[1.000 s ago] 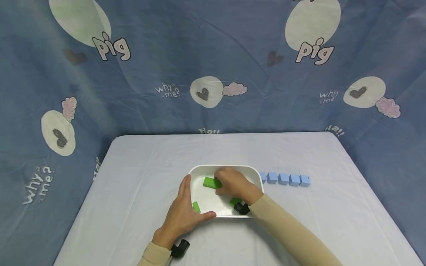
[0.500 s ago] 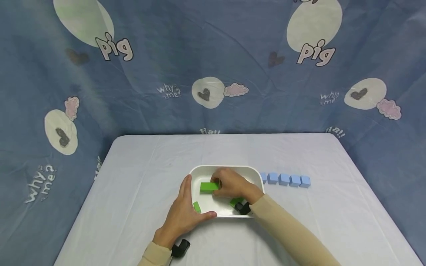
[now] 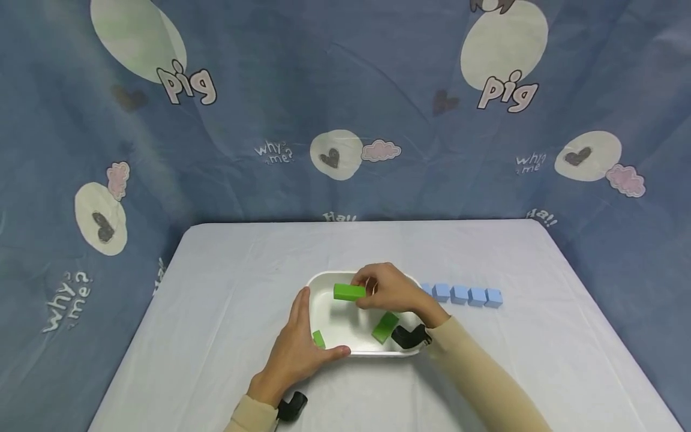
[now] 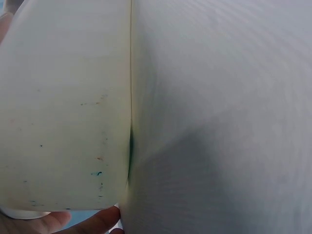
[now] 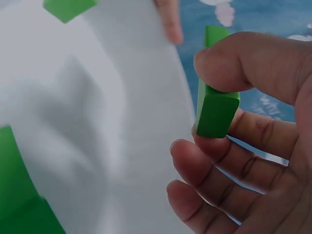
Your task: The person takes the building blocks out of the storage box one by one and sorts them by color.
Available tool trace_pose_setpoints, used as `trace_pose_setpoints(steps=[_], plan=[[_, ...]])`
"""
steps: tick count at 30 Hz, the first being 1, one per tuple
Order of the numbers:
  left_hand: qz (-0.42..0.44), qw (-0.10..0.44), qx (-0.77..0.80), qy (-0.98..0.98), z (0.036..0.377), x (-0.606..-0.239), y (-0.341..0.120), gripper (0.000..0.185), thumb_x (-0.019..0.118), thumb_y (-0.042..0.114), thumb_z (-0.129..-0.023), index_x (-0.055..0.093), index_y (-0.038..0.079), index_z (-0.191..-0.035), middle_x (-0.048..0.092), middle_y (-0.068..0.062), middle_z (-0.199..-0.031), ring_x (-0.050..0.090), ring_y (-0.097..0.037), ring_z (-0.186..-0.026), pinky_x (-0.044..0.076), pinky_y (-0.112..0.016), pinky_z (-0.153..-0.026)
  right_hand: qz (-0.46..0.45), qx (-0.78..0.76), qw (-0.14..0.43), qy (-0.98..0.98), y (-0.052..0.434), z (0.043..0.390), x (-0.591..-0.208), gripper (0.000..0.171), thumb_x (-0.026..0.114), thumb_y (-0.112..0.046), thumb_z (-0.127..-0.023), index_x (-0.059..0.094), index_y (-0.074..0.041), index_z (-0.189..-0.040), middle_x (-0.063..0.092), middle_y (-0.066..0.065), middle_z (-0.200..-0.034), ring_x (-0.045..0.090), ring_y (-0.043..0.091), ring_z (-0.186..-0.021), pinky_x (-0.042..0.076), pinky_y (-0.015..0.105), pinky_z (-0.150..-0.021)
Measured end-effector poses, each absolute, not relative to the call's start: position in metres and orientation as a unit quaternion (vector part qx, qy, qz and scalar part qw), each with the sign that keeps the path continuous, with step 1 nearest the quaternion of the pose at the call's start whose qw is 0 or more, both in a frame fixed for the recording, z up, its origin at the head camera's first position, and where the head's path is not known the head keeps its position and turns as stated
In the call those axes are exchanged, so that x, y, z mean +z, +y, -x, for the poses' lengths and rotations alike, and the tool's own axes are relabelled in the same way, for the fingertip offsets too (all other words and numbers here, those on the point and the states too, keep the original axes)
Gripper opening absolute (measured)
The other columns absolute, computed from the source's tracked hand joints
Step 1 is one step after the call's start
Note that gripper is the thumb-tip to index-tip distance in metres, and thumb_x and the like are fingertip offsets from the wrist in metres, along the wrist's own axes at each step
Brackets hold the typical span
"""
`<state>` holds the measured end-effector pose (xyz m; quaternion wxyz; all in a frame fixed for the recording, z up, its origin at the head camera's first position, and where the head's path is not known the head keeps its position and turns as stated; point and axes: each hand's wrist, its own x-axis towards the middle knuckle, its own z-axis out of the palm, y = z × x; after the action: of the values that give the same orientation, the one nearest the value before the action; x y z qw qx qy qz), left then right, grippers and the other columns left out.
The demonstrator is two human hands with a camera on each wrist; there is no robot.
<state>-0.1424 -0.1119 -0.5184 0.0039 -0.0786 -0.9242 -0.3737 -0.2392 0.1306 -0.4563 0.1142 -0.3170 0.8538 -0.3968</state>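
Note:
Between the thumb and fingers of my right hand (image 3: pixel 396 289) a long green block (image 3: pixel 346 292) is pinched, raised over a white plastic tub (image 3: pixel 372 354). The right wrist view shows the thumb lying across this block (image 5: pixel 217 114), with the fingers beneath. My left hand (image 3: pixel 297 345) rests against the tub's left front corner, fingers straight along the left side and thumb at the front rim. Two other green blocks lie in the tub: one (image 3: pixel 385 327) near the front right, another (image 3: pixel 318 339) partly hidden beside the left hand.
Several light blue cubes (image 3: pixel 459 294) stand in a row right of the tub, its left end partly hidden by the tub and right hand. A white cloth (image 3: pixel 237 300) covers the table, and a blue patterned curtain (image 3: pixel 281 198) hangs behind and at the sides.
My right hand has lifted the green block from the tub's bottom, uncovering more of the front right block. The left hand keeps its place at the tub.

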Motion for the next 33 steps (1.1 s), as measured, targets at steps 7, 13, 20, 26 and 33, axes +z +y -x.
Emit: trace_pose_setpoints(steps=[7,13,20,26,33], plan=[[0.069,-0.007,-0.382,-0.921,0.142,-0.519,-0.112,0.145,0.088,0.07,-0.06,0.006,0.011,-0.164,0.015,-0.005,-0.168,0.055,-0.036,-0.124,0.049,-0.053,-0.095,0.31,-0.399,0.075,0.86,0.152,0.235,-0.436,0.025,0.081,-0.011,-0.081,0.074,-0.013,-0.106,0.065,-0.005,-0.091,0.062,0.016,-0.075,0.054,0.031,-0.067],[0.074,0.003,-0.38,-0.922,0.142,-0.52,-0.111,0.145,0.088,0.07,-0.06,0.007,0.009,-0.164,0.017,-0.009,-0.167,0.054,-0.037,-0.124,0.048,-0.054,-0.096,0.308,-0.403,0.053,0.86,0.169,0.232,-0.426,0.024,0.08,-0.009,-0.081,0.074,-0.016,-0.103,0.065,-0.006,-0.093,0.062,0.016,-0.075,0.054,0.032,-0.065],[0.07,-0.007,-0.382,-0.922,0.143,-0.519,-0.11,0.145,0.088,0.069,-0.061,0.006,0.01,-0.164,0.015,-0.007,-0.168,0.053,-0.036,-0.127,0.047,-0.053,-0.098,0.299,-0.39,0.034,0.87,0.188,0.229,-0.42,0.025,0.08,-0.007,-0.081,0.074,-0.016,-0.104,0.065,-0.007,-0.096,0.062,0.016,-0.077,0.055,0.032,-0.067],[0.071,-0.006,-0.377,-0.923,0.143,-0.518,-0.11,0.145,0.088,0.07,-0.061,0.007,0.008,-0.164,0.015,-0.008,-0.168,0.053,-0.038,-0.127,0.048,-0.055,-0.097,0.299,-0.386,0.012,0.873,0.205,0.224,-0.413,0.026,0.081,-0.005,-0.081,0.074,-0.015,-0.103,0.066,-0.007,-0.097,0.063,0.015,-0.075,0.055,0.032,-0.067],[0.075,0.005,-0.373,-0.925,0.143,-0.517,-0.11,0.145,0.089,0.069,-0.06,0.008,0.008,-0.164,0.015,-0.009,-0.168,0.054,-0.039,-0.126,0.048,-0.055,-0.096,0.282,-0.389,-0.002,0.877,0.225,0.217,-0.407,0.028,0.081,-0.002,-0.08,0.074,-0.015,-0.103,0.066,-0.006,-0.096,0.062,0.015,-0.071,0.055,0.032,-0.065]])
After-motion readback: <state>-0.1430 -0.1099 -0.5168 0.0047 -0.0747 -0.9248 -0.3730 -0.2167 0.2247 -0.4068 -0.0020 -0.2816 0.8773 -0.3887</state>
